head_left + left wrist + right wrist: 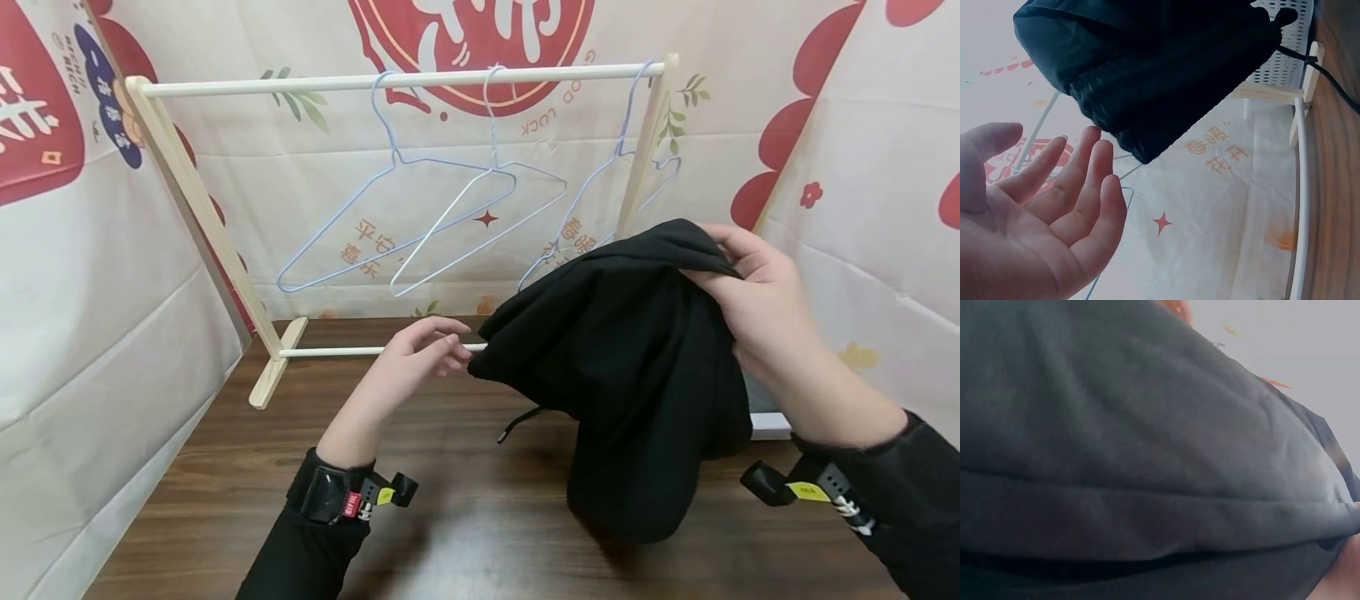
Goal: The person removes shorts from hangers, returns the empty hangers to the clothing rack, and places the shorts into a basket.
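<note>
Black drawstring shorts (637,358) hang in the air above the table, bunched and sloping down to the left. My right hand (772,300) pinches their upper right edge between thumb and fingers. In the right wrist view the dark cloth (1147,444) fills most of the picture and hides nearly all of that hand. My left hand (420,354) is just left of the gathered waistband, fingers loosely bent. In the left wrist view the left palm (1047,231) shows with nothing in it, below the waistband (1147,119). A drawstring end (517,425) dangles underneath.
Behind the shorts stands a wooden rack with a top rail (322,84). Two blue hangers (337,212) (585,192) and a bluish-white hanger (491,242) hang from it. A white perforated basket (1279,50) is partly hidden. Printed cloth (225,167) encloses the brown table (480,517).
</note>
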Demonstrator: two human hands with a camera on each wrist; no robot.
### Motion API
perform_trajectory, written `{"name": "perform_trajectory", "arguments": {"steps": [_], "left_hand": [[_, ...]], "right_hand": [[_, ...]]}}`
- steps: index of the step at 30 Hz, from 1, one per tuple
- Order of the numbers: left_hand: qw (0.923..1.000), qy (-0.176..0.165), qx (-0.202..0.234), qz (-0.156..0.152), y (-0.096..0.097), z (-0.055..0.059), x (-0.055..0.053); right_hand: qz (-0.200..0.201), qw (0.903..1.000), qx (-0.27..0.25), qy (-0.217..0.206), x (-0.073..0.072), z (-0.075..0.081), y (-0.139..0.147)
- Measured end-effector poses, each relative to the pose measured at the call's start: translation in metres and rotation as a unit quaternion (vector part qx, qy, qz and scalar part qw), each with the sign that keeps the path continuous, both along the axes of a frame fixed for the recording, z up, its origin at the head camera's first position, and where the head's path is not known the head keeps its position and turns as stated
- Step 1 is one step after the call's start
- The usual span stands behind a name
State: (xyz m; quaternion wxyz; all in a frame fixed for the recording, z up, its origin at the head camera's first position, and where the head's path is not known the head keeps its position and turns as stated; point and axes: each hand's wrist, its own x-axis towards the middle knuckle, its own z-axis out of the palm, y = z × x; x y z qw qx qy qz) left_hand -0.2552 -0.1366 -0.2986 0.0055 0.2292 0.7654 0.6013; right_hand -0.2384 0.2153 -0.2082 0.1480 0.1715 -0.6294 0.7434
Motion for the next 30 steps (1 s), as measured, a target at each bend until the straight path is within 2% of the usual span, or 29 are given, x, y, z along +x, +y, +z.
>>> {"name": "perform_trajectory", "arguments": {"steps": [5,15,19,30], "left_hand": [[0.9999,-0.003,0.011,0.001,0.001,0.003,0.000],[0.9998,-0.012,0.017,0.007,0.002,-0.002,0.000],[0.9996,-0.017,0.019,0.009,0.002,-0.008,0.000],[0.9988,-0.035,0.022,0.026,0.005,-0.016,0.000]], "right_hand": [[-0.002,0.9999,-0.009,0.005,-0.004,0.006,0.011],[0.013,0.9990,-0.042,-0.008,-0.015,0.026,0.037],[-0.006,0.9986,-0.051,-0.017,-0.017,0.034,0.045],[-0.064,0.9973,-0.034,0.004,-0.021,0.055,0.060]]}}
